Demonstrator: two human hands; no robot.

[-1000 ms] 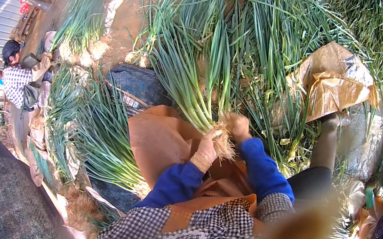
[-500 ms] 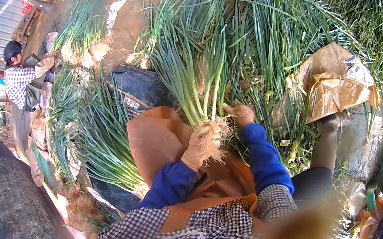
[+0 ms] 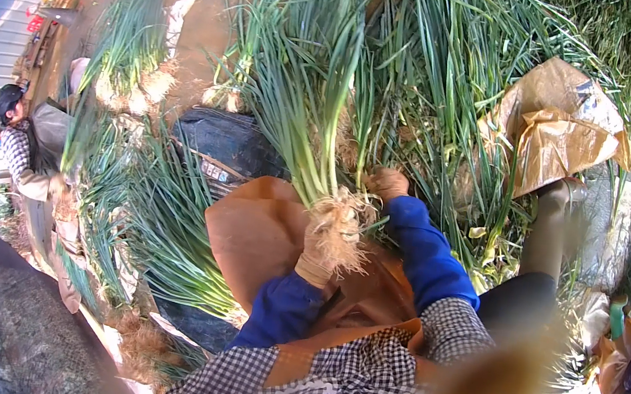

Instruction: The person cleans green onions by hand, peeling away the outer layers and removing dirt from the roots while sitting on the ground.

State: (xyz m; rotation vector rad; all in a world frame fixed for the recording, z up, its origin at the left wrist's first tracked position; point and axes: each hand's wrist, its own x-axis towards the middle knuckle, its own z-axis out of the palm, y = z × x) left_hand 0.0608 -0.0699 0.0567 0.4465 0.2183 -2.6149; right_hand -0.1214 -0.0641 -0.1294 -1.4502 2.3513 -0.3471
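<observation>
My left hand (image 3: 318,250) is closed around the root end of a bunch of green onions (image 3: 308,144). Their pale, stringy roots (image 3: 342,229) hang over the fingers, and the leaves point away from me. Just right of the bunch, my right hand (image 3: 388,184) has curled fingers, with a thin green onion stalk (image 3: 362,155) at the fingertips; the grip itself is partly hidden. Below both hands, a brown apron (image 3: 259,225) covers my lap. A large heap of loose green onions (image 3: 449,79) lies beyond my right hand.
More green onions (image 3: 175,218) lie at my left on dark sheeting (image 3: 230,141). Rooted bundles (image 3: 133,87) stand farther left, near a seated co-worker (image 3: 24,144). A tan sack (image 3: 569,140) lies by my boot at right. Another person (image 3: 622,365) shows at the right rim.
The bunch in my left hand has moved slightly left and down, its leaves standing more upright. My right hand has shifted slightly left. The co-worker at left has turned and reached an arm toward the onions.
</observation>
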